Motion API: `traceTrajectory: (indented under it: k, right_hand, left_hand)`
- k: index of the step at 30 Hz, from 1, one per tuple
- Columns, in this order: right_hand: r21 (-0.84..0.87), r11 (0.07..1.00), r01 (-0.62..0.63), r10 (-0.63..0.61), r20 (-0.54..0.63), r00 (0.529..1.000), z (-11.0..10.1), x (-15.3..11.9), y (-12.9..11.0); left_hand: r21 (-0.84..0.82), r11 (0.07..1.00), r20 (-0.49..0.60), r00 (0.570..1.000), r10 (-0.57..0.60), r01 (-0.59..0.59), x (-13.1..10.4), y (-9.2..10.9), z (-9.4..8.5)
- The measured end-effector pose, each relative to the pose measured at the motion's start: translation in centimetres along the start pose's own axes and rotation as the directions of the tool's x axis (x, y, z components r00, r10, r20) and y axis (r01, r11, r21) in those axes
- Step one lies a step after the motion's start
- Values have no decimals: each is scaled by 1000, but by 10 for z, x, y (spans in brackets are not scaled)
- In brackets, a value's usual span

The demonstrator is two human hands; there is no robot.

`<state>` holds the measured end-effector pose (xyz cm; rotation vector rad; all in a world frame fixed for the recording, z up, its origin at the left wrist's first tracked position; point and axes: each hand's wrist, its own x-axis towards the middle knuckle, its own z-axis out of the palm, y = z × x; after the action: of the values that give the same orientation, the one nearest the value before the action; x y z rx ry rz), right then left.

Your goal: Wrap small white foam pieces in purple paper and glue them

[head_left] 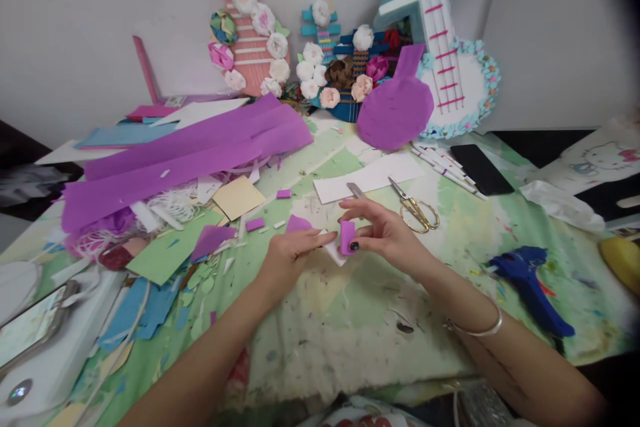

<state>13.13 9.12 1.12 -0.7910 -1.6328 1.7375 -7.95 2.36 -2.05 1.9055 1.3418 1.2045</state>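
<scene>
Two hands meet mid-table: a small purple paper piece (347, 237) is pinched by the right hand (385, 233), while the left hand (290, 255), fingers together, touches white paper (334, 250). The piece could be creased if squeezed harder.

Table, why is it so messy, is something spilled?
Nothing is spilled. Paper scraps lie scattered over the table, which is stained with dried paint marks. The right hand pinches a small purple paper piece; the left hand points at it.
</scene>
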Motion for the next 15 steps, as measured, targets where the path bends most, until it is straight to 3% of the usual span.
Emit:
traceTrajectory:
  k: [4,7,11,15]
  right_hand:
    - [-43,999,-34,35,5,999,5,-1,3]
    - [-138,990,14,-12,14,1000,8,-1,8]
    - [-335,931,144,-143,26,989,8,-2,14]
    - [-444,864,237,-260,9,966,8,-2,17]
  left_hand:
    - [-89,971,52,975,-216,220,2,9,0]
    - [-240,909,114,940,-321,340,4,19,1]
    - [-414,844,200,938,-282,342,4,22,6]
    - [-348,887,180,950,-254,304,0,16,17]
